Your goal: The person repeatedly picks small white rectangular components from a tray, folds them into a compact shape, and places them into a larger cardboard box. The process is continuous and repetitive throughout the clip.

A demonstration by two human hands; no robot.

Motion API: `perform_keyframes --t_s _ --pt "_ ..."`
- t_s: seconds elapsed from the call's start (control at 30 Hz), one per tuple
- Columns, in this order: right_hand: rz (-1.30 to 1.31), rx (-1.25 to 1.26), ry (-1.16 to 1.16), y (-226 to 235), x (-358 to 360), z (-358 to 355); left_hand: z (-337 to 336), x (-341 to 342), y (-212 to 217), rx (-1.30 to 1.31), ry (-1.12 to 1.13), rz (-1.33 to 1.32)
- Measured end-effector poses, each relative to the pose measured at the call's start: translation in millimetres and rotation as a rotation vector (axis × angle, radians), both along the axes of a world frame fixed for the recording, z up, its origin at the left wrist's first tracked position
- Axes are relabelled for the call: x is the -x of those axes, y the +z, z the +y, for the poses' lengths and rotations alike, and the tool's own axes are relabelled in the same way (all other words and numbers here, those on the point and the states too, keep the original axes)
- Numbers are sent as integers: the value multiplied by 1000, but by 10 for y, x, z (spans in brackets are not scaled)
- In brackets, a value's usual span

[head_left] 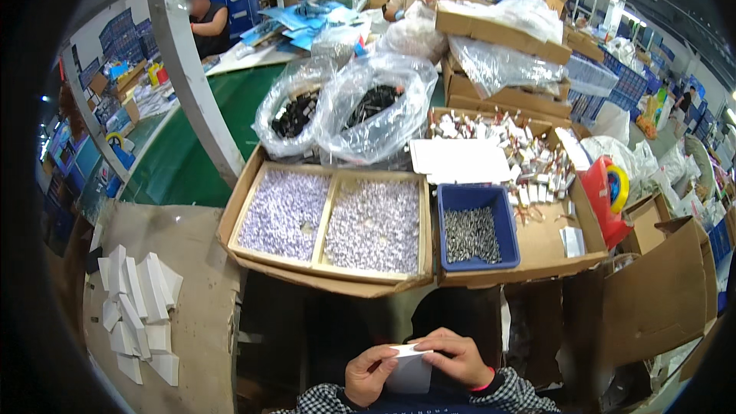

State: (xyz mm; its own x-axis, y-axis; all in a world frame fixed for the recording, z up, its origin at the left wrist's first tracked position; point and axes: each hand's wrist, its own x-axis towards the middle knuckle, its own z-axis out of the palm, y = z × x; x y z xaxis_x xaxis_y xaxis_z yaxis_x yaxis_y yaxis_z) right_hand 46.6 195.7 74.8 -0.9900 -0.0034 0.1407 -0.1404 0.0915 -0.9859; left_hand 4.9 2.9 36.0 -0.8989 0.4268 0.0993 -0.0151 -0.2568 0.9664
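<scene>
My left hand [370, 374] and my right hand [455, 356] are close together at the bottom middle, in front of my body. Between them they pinch a small white box [410, 375] by its upper edge, thumbs and fingers closed on it. What lies inside it, if anything, does not show. Ahead of my hands stands a carton with a two-part wooden tray [334, 218] full of tiny whitish parts. To its right a blue bin [478, 228] holds many small metal pieces.
White boxes [143, 299] lie piled on a cardboard surface at left. Plastic bags [376, 111] of black parts stand behind the tray. A carton of white wired pieces [529, 161], a red and yellow tape dispenser [611, 195] and a cardboard flap [659, 299] are at right. People sit farther back.
</scene>
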Motion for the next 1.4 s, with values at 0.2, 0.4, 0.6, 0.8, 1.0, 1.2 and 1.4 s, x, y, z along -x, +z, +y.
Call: perform_keyframes --t_s 0.2,0.4,0.6,0.8,1.0,1.2,1.4 --pt "-27 -49 90 65 28 40 21 -19 5 9 55 -54" --pt "53 -260 153 230 -41 316 -21 78 -14 119 89 140" --pt "172 -132 -712 589 -332 1265 -63 169 -50 119 129 169" --pt "310 -172 -1364 923 -477 2625 -34 150 -67 142 172 110" --pt "-192 -139 -1285 987 -512 3239 -23 125 -44 189 193 116" --pt "-163 17 -1193 1077 -481 3175 -17 112 -47 166 195 124" --pt "-112 177 -1194 1056 -472 3197 -46 104 -49 152 151 19"
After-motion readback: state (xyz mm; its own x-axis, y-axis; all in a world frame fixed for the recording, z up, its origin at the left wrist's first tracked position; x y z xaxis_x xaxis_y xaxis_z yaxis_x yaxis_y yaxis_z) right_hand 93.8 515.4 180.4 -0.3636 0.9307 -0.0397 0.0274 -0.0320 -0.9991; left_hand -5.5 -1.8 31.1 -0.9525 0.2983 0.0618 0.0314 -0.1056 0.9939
